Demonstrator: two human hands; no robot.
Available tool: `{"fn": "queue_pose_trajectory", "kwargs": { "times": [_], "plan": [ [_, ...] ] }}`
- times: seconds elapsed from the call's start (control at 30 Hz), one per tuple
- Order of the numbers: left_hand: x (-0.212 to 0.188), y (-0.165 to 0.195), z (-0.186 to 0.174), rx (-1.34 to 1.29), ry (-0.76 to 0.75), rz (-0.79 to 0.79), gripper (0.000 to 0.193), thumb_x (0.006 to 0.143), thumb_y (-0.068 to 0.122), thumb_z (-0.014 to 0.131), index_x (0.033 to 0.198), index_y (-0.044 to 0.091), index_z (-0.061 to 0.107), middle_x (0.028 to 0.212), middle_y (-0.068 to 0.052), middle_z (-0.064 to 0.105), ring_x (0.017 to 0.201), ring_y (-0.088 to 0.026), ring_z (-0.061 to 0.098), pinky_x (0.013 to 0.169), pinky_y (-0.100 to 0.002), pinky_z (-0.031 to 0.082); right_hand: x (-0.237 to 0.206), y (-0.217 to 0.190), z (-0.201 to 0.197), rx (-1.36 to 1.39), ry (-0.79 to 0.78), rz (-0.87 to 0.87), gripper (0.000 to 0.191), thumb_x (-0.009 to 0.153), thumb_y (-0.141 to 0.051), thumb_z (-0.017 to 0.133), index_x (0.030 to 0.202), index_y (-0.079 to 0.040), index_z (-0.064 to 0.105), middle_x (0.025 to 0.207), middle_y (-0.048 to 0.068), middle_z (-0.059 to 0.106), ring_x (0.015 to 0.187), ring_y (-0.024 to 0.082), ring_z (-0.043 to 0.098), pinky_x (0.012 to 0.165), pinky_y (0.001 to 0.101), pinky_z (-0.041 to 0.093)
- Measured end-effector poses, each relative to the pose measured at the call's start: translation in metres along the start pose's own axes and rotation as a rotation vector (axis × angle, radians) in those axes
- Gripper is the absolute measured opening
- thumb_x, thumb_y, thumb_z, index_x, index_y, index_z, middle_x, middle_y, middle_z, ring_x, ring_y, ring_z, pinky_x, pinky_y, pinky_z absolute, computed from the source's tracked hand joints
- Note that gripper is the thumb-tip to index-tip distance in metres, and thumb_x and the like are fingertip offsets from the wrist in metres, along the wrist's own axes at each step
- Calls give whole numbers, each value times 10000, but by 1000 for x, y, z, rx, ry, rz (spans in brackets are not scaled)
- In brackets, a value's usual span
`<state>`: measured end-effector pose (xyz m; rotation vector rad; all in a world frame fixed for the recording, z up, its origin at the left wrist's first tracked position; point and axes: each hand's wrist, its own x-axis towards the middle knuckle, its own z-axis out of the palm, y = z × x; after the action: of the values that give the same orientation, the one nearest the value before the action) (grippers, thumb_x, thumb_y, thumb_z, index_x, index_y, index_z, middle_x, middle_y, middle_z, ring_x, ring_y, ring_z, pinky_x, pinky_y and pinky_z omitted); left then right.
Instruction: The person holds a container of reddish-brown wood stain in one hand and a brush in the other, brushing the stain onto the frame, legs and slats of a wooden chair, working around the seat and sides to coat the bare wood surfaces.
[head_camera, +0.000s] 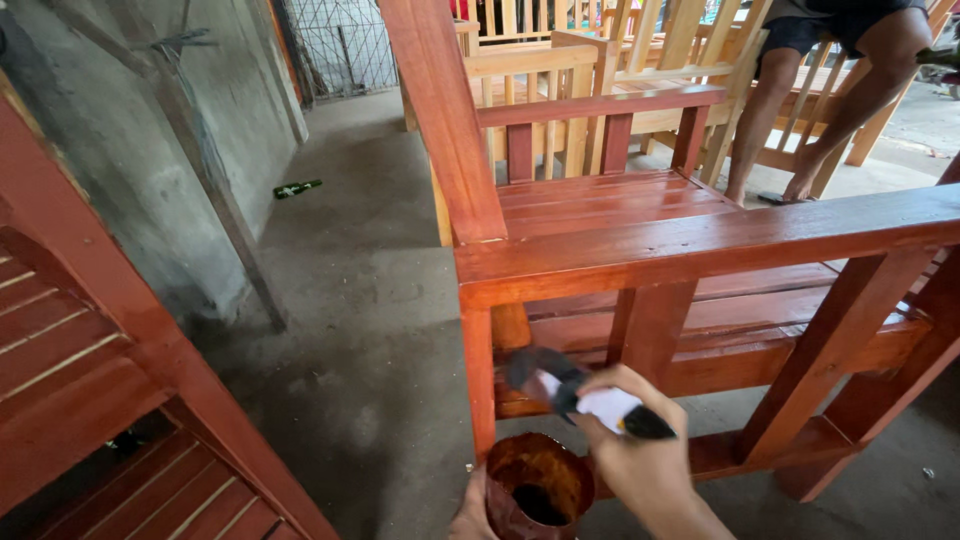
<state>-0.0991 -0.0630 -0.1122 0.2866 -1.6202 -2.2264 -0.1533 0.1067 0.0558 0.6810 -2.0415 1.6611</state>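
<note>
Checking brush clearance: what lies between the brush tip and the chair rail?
Head view: nothing; the brush tip sits just before the red chair slats, above the stain cup.

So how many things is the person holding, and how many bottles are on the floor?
Paintbrushes: 1, the brush gripped in the right hand.
Stain cups: 1, the reddish-brown cup steadied by the left hand.
Bottles on the floor: 1, the green bottle by the wall.
Total: 3 things.

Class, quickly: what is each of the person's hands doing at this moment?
Left hand: grips the stain-filled cup at its side, mostly out of view.
Right hand: closed on a paintbrush above the cup.
</note>
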Motion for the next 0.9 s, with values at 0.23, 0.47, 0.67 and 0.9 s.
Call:
{"fn": "queue_pose_trajectory", "kwargs": {
  "times": [0.23, 0.47, 0.67, 0.9],
  "plan": [
    [-13, 26, -4, 107, -39, 11, 996, 532, 160, 958, 1402, -3, 502, 1204, -176, 738, 1140, -290, 773, 1037, -439, 591, -32, -16, -8, -184, 122, -140, 257, 635, 99, 713, 848, -44, 686, 854, 106, 655, 788, 216, 712, 706, 318, 534],
    [-11, 39, -5, 229, 59, 130, 876, 554, 177, 952, 1322, 26, 557, 1136, -162, 746, 1052, -239, 806, 960, -407, 633, -29, -16, 33, 97, 17, -43, 259, 621, 88, 785, 825, -36, 686, 795, 88, 709, 776, 234, 721, 706, 315, 565],
    [1, 29, -3, 160, -73, 38, 915, 551, 187, 948, 1352, 31, 534, 1185, -158, 723, 1110, -242, 769, 1001, -413, 603, -11, -22, -1, -180, 172, -8, 224, 666, 90, 736, 830, -44, 666, 820, 82, 701, 798, 232, 713, 746, 321, 541],
    [6, 21, 2, 122, -118, -10, 960, 548, 198, 943, 1388, 37, 507, 1244, -154, 696, 1178, -245, 726, 1048, -421, 568, -16, -43, 18, -391, 137, -220, 243, 615, 67, 747, 809, -69, 693, 865, 72, 694, 858, 232, 696, 749, 317, 530]
  ]
}}
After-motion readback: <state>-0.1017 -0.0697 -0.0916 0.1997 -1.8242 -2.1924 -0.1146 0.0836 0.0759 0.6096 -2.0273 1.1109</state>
